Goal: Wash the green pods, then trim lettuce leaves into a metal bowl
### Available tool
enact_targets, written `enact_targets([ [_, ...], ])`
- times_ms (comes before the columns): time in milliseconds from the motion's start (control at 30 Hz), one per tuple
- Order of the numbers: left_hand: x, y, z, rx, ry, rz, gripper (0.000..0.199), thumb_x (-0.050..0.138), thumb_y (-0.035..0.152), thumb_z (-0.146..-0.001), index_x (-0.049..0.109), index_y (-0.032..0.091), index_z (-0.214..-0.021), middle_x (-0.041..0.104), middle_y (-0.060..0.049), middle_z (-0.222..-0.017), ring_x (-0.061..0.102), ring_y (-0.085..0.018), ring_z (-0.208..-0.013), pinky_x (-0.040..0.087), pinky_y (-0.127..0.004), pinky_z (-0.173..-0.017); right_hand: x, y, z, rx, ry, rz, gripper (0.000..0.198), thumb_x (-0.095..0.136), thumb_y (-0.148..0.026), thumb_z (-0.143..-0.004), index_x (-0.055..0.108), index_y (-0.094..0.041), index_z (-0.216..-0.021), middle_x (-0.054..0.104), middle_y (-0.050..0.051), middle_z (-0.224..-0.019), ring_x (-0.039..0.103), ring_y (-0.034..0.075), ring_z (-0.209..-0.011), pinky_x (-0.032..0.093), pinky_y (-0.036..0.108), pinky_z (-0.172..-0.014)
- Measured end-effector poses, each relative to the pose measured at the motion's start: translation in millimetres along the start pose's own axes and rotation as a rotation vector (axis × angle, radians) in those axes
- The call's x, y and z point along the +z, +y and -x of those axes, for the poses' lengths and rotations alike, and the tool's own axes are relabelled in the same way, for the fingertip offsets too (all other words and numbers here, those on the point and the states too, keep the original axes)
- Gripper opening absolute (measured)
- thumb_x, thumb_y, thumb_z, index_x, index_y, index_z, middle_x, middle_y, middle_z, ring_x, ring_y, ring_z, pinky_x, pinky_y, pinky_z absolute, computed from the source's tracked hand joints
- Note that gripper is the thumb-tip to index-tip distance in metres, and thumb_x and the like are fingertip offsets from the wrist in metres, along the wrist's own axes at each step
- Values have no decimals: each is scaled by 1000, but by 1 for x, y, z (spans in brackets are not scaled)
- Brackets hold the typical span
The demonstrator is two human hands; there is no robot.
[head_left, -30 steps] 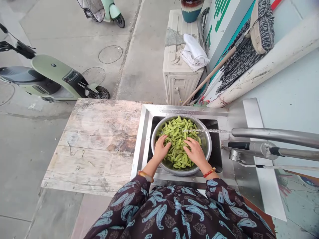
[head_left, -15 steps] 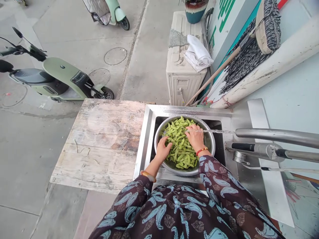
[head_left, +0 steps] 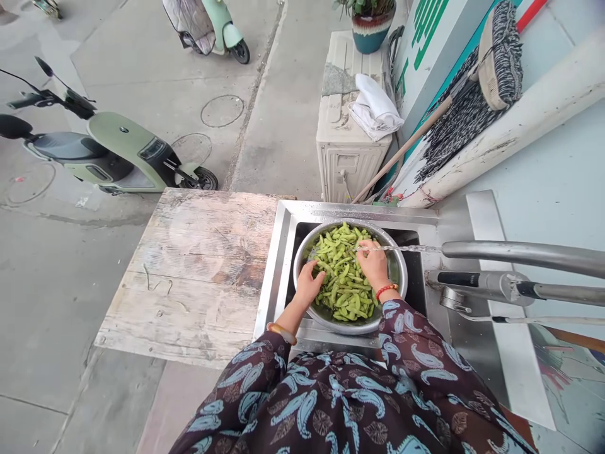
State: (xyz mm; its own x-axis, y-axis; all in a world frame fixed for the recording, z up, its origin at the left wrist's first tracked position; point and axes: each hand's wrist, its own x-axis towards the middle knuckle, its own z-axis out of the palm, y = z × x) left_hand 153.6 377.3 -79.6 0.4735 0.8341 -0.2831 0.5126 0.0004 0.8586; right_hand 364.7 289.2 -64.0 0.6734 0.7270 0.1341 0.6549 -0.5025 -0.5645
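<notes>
Green edamame pods [head_left: 341, 268] fill a round steel basin [head_left: 401, 277] that sits in the sink [head_left: 275, 271]. At the left side of the basin, my left hand [head_left: 309, 284] rests against the pods, its thumb apart from its curved fingers. My right hand [head_left: 374, 263] is over the right part of the heap, fingers bent down and drawn together; what they hold, if anything, is hidden. From the faucet spout [head_left: 515, 253], a stream of water [head_left: 416, 249] runs across onto my right hand and the pods.
Left of the sink is a worn wooden board [head_left: 189, 271]. Beyond it stands a green scooter [head_left: 118, 148]. An outdoor unit [head_left: 352, 157] with a white cloth [head_left: 377, 107] on it is behind the sink. A mop [head_left: 454, 126] leans beside a white pipe [head_left: 520, 135].
My right hand has shifted slightly to the right over the pods, and its fingers are drawn in more. My left hand has stayed nearly in place. The view has tilted a little.
</notes>
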Motion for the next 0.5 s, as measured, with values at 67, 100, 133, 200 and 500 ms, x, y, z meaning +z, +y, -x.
enact_targets([
  [67, -1, -1, 0, -8, 0, 14, 45, 65, 29, -80, 62, 17, -124, 59, -14, -134, 52, -29, -129, 38, -46, -112, -15, 10, 12, 89, 119, -106, 25, 46, -17, -83, 68, -17, -94, 66, 11, -94, 58, 22, -82, 49, 35, -80],
  [100, -2, -2, 0, -11, 3, 20, 46, 65, 29, -80, 62, 17, -124, 59, -14, -134, 52, -29, -128, 39, -46, -111, -25, 18, 19, 109, 172, -137, 24, 46, -19, -84, 68, -18, -92, 65, 10, -93, 58, 22, -81, 50, 36, -78],
  [133, -2, -3, 0, -15, 5, 24, 46, 65, 29, -80, 62, 17, -124, 60, -14, -133, 53, -29, -128, 40, -47, -110, -36, 27, 27, 116, 214, -151, 24, 46, -21, -85, 68, -19, -92, 64, 10, -92, 58, 22, -80, 51, 36, -78],
  [200, -3, -5, 0, -21, 10, 31, 45, 66, 28, -79, 63, 18, -123, 60, -14, -133, 53, -29, -127, 41, -47, -109, -57, 48, 40, 126, 274, -130, 26, 45, -25, -87, 69, -20, -96, 62, 10, -91, 59, 23, -83, 53, 39, -81],
  [500, -9, -3, -6, 51, 8, -68, 46, 65, 30, -79, 60, 18, -123, 52, -15, -143, 45, -30, -136, 33, -47, -115, -70, 73, 71, 79, 80, -43, 45, 39, -34, -95, 57, -17, -133, 48, 17, -145, 44, 29, -136, 39, 51, -113],
])
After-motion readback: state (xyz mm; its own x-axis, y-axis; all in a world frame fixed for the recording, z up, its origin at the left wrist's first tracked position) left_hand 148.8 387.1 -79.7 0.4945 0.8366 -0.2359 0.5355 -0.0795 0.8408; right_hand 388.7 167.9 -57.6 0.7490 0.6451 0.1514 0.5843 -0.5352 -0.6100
